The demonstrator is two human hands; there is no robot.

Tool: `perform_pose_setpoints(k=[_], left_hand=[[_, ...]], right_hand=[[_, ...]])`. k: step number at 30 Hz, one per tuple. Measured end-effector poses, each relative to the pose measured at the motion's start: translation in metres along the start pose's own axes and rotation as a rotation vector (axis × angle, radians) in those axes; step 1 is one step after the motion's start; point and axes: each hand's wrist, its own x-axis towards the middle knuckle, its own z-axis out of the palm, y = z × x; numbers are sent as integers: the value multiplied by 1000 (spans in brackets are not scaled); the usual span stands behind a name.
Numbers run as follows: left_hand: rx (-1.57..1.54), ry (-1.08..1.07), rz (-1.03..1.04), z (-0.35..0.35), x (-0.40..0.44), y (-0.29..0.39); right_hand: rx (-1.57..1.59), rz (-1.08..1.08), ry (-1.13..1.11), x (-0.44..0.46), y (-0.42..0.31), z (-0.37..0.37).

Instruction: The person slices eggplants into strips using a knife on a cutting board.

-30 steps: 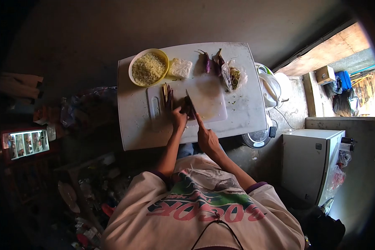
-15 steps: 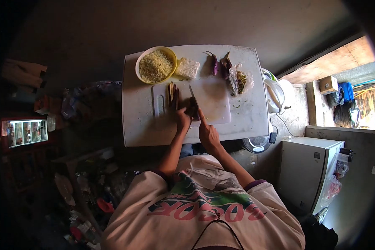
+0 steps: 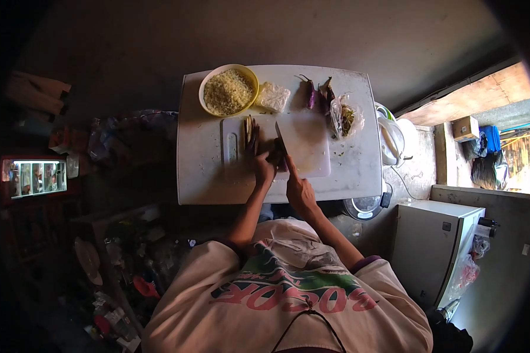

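Beyond right fingers (image 3: 291,167), the knife blade (image 3: 281,138) extends.

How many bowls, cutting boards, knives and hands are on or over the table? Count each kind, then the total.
Yellow bowl: 1
White cutting board: 1
Knife: 1
Hands: 2, left hand and right hand
Total: 5

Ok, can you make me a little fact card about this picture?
right hand: holding a knife, one finger stretched along it
left hand: at a dark piece beside the blade; grip unclear
cutting board: white, under the knife
left part of board: purple-skinned strips
bowl: yellow, holding pale chopped bits
right of bowl: white packet
further right: purple eggplants, clear plastic bag
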Motion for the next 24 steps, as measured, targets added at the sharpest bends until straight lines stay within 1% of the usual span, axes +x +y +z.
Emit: perform_pose_setpoints(k=[1, 2, 3, 5, 7, 11, 12, 13, 14, 16, 17, 18, 19, 20, 22, 23, 24], left_hand=[[69, -21, 13, -2, 1, 2], [67, -14, 8, -5, 4, 4], [322, 191, 475, -8, 8, 10], [575, 398, 940, -8, 9, 7], [-28, -79, -74, 0, 7, -14], [11, -43, -23, 1, 5, -10], [97, 44, 206, 0, 1, -1], [136, 87, 319, -2, 0, 6], [179, 136, 429, -4, -2, 13], [237, 84, 388, -5, -3, 11], [256, 67, 375, -5, -2, 9], [81, 15, 179, 1, 4, -12], [-93, -35, -16, 3, 6, -14], [-90, -38, -14, 3, 5, -16], [-128, 8, 17, 3, -1, 0], [-130, 10, 21, 1, 2, 3], [21, -5, 67, -3, 2, -2]], right_hand=[[-20, 74, -83, -2, -3, -3], [-23, 70, -90, -1, -4, -2], [-13, 74, -76, 1, -4, 1], [-6, 77, -63, 14, -2, 6], [135, -203, 164, 31, 1, 14], [24, -137, 121, 21, 3, 12], [22, -39, 24, 10, -1, 4], [18, 60, -74, 4, -4, -1], [13, 57, -78, 7, 0, 2], [-13, 2, -3, 12, 4, 9], [-14, 3, -4, 19, 6, 13], [20, -57, 39, 29, 2, 13], [55, -120, 84, 35, -1, 13], [58, -119, 87, 33, -4, 12], [-38, -8, 20, 24, -4, 8], [-39, -13, 22, 17, -2, 7], [-41, 26, -23, 3, 0, 6]])
